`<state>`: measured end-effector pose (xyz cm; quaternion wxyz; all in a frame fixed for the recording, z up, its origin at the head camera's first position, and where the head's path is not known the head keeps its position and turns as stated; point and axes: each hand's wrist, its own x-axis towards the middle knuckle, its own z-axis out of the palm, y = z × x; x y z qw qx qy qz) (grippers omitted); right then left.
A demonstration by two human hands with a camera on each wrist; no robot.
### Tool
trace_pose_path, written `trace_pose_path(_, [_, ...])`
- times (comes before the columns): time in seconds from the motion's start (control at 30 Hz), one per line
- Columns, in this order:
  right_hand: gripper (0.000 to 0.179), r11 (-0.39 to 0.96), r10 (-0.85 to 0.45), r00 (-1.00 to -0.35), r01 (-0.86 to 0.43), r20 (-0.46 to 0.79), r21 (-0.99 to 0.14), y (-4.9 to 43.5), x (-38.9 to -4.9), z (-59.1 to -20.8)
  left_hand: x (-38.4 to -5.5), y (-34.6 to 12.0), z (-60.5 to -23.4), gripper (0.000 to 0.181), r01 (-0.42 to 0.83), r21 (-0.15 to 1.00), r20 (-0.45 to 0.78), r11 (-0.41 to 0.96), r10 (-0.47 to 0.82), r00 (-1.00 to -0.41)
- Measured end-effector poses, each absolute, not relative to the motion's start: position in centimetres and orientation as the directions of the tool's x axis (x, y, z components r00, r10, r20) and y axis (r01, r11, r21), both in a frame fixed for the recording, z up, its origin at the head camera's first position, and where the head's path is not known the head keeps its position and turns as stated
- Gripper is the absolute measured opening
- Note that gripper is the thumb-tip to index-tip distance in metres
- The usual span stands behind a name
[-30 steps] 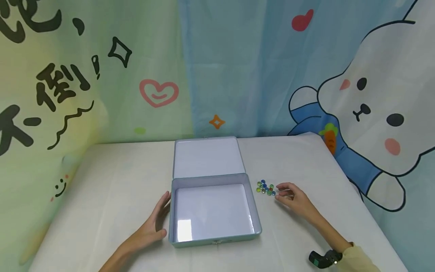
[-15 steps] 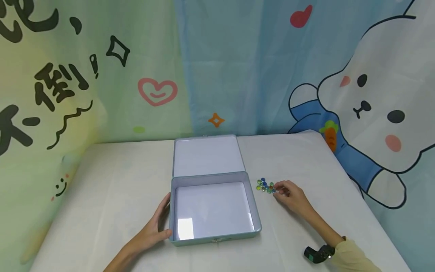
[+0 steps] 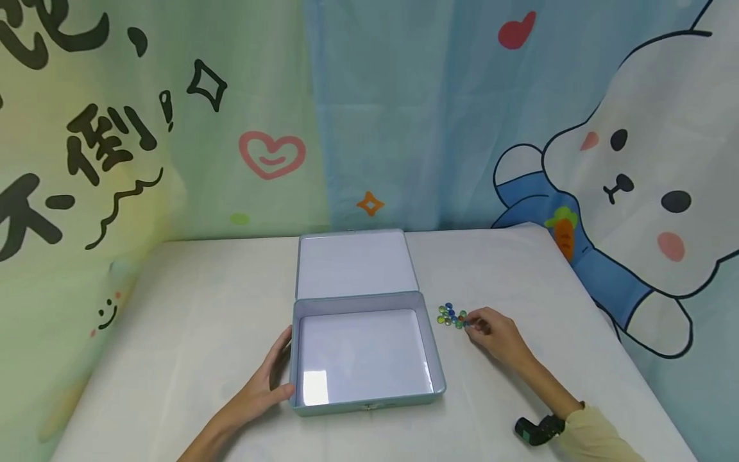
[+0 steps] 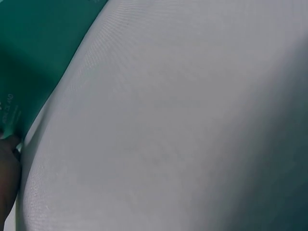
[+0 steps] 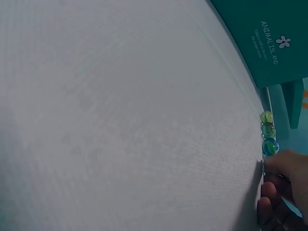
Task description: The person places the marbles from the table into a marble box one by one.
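An open tin box with pale green outer walls lies on the white-covered table, its hinged lid folded back behind it. Along the box's left wall rests my left hand, fingers extended and thumb against the side near the front corner. Several glass marbles in blue, green and yellow cluster right of the box. My right hand is at the cluster's right end, thumb and index finger pinching a marble that they mostly cover. In the right wrist view, more marbles sit just beyond the fingertips.
The white tablecloth spreads around the box. A black wrist-worn device is on the right forearm. Behind the table hangs a printed curtain with a cartoon rabbit. The box's green outside carries lettering in the right wrist view.
My right hand has moved slightly left to the marbles, and its thumb and index finger have closed on one. My left thumb has come against the box's side.
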<state>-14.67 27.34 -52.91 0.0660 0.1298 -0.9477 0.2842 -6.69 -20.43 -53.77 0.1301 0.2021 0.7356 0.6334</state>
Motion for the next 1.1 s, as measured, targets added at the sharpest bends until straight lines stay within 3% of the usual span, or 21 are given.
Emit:
trace_pose_path(0.27, [0.017,0.776,-0.210,-0.927,-0.351,0.311,-0.524,27.7,-15.1,-52.6,-6.8,-20.4,-53.7,0.091,0.130,0.986,0.065,0.109,0.463,-0.884])
trace_pose_path(0.47, [0.020,0.723,-0.217,-0.879,-0.437,0.425,-0.535,26.7,-16.1,-50.0,-6.8,-20.2,-53.6,0.091,0.144,0.983,0.076,0.117,0.451,-0.889])
trace_pose_path(0.8, [0.015,0.556,-0.364,-0.864,-0.502,0.349,-0.662,20.7,-17.4,-43.7,-6.8,-19.9,-53.5,0.091,0.120,0.986,0.056,0.115,0.447,-0.893])
trace_pose_path(0.97, [0.013,0.470,-0.508,-0.810,-0.546,0.293,-0.694,16.6,-18.3,-41.9,-6.8,-20.0,-53.5,0.091,0.141,0.981,0.067,0.134,0.447,-0.892])
trace_pose_path(1.1, [0.012,0.375,-0.642,-0.723,-0.585,0.254,-0.719,12.9,-19.1,-41.1,-6.5,-20.0,-53.4,0.091,0.118,0.981,0.040,0.156,0.432,-0.901])
